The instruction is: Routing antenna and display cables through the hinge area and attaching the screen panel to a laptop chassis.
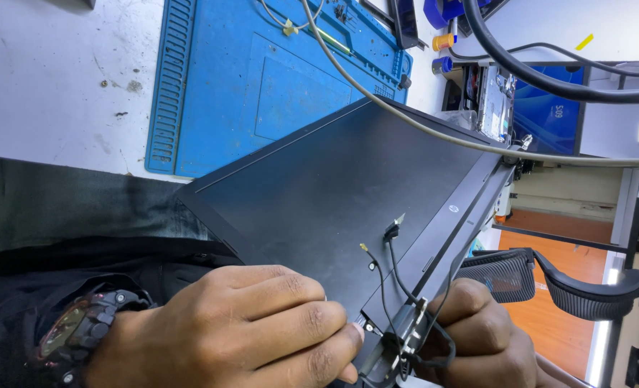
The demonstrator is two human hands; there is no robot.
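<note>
A black laptop screen panel (pixel 334 187) lies tilted across my lap and the bench edge, its dark face up. My left hand (pixel 248 327), with a dark watch on the wrist, presses its fingers on the panel's near corner by the hinge (pixel 398 338). My right hand (pixel 484 330) grips the same corner from underneath, beside the hinge. Thin black cables (pixel 395 266) with small connector ends lie loose on the panel and run down into the hinge.
A blue repair mat (pixel 262 79) covers the white bench (pixel 54 79) behind the panel. A grey cable (pixel 406 118) and a thick black cable (pixel 542 79) cross overhead. A black mesh chair armrest (pixel 549 276) stands right, above an orange floor.
</note>
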